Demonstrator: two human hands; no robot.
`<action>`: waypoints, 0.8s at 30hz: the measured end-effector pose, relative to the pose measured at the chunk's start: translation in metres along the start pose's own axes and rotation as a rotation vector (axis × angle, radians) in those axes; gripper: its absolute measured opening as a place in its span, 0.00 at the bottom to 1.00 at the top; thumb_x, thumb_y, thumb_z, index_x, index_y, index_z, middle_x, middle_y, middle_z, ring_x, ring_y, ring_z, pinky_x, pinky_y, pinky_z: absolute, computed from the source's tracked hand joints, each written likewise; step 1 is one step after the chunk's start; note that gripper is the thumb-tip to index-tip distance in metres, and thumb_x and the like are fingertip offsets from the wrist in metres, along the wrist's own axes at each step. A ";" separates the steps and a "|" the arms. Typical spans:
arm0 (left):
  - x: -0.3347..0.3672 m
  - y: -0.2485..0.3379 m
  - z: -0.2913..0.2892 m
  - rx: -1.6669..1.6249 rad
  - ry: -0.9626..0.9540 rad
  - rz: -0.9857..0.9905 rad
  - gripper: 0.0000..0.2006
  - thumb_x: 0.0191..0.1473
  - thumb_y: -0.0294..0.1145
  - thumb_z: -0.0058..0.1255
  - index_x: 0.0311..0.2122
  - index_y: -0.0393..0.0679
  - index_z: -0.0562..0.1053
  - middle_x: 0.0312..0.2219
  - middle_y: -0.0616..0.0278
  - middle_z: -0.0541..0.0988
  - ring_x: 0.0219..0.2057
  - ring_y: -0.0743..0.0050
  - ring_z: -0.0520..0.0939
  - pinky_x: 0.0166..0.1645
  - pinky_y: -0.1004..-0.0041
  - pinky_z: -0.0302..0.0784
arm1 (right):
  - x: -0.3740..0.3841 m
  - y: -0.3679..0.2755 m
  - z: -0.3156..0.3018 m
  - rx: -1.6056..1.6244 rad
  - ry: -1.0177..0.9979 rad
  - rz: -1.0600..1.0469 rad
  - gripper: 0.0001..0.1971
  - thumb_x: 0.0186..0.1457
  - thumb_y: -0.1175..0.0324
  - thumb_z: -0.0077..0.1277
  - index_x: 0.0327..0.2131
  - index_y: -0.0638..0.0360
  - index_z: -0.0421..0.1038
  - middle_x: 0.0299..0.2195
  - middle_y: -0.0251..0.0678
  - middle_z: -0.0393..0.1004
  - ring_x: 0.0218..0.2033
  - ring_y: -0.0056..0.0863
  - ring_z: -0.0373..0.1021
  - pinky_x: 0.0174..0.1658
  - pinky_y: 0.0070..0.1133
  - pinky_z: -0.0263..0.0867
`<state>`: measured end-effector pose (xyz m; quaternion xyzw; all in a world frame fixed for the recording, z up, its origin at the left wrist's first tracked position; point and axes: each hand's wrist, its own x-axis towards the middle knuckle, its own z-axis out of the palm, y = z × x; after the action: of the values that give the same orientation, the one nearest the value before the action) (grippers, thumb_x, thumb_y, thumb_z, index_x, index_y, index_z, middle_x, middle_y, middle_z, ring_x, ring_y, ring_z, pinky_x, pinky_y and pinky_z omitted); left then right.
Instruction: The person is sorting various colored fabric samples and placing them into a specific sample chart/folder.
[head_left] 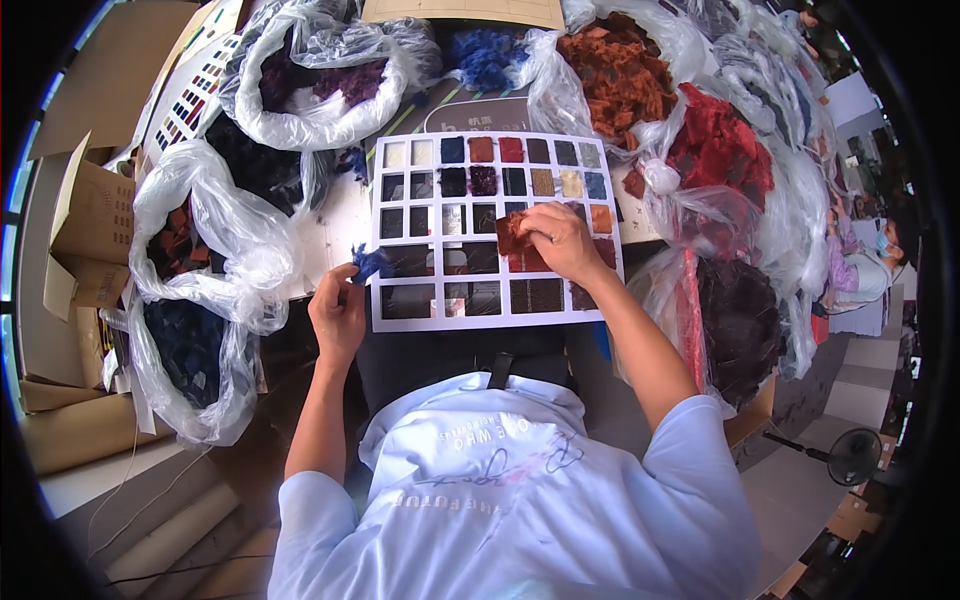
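Observation:
A white sample card [505, 322] with a grid of square windows lies before me, its near edge toward my lap. Fabric swatches in cream, navy, rust, red, grey and dark tones show in the upper rows; many lower windows look dark. My left hand [338, 312] is beside the card's left edge, pinching a fluffy blue fabric swatch [369, 262]. Over the right-middle part of the card, my right hand [560, 240] grips a rust-brown fabric swatch [513, 234]. Its fingers cover some windows, so whether the swatch touches the card is hidden.
Clear plastic bags of fabric pieces surround the card: navy [185, 345], purple [345, 85], orange-brown [615, 75], red [722, 150] and dark brown [740, 320]. Loose blue pieces [487, 58] lie at the back. Cardboard boxes [95, 225] stand left; another person [865, 265] is far right.

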<state>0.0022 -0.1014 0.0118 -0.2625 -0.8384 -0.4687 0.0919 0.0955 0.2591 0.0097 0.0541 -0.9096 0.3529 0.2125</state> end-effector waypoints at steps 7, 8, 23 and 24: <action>-0.002 -0.002 0.013 -0.135 -0.003 -0.139 0.13 0.50 0.13 0.50 0.40 0.38 0.75 0.19 0.63 0.73 0.20 0.82 0.72 0.28 0.78 0.68 | 0.028 0.011 0.030 -0.117 0.008 -0.095 0.09 0.45 0.81 0.53 0.31 0.58 0.75 0.33 0.37 0.76 0.39 0.41 0.72 0.43 0.32 0.68; -0.001 -0.002 0.014 -0.160 -0.004 -0.153 0.13 0.50 0.13 0.51 0.41 0.38 0.75 0.18 0.64 0.72 0.20 0.83 0.72 0.28 0.78 0.67 | 0.030 0.012 0.032 -0.145 0.007 -0.078 0.09 0.45 0.81 0.52 0.31 0.58 0.76 0.33 0.37 0.76 0.39 0.41 0.72 0.44 0.33 0.68; -0.003 -0.008 0.024 -0.257 0.003 -0.295 0.09 0.54 0.15 0.51 0.41 0.37 0.74 0.18 0.70 0.72 0.20 0.88 0.69 0.26 0.82 0.63 | 0.039 -0.006 0.029 -0.078 -0.231 -0.019 0.07 0.48 0.73 0.59 0.34 0.58 0.79 0.36 0.34 0.74 0.41 0.37 0.68 0.49 0.32 0.65; -0.001 -0.008 0.025 -0.258 -0.002 -0.295 0.09 0.54 0.15 0.51 0.41 0.37 0.74 0.18 0.70 0.72 0.20 0.88 0.69 0.26 0.82 0.63 | 0.039 -0.001 0.031 -0.078 -0.230 -0.015 0.07 0.48 0.73 0.59 0.34 0.58 0.79 0.36 0.34 0.74 0.41 0.37 0.68 0.49 0.32 0.65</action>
<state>0.0014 -0.0844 -0.0081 -0.1471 -0.8008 -0.5804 -0.0131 0.0495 0.2397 0.0061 0.0926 -0.9406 0.3070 0.1115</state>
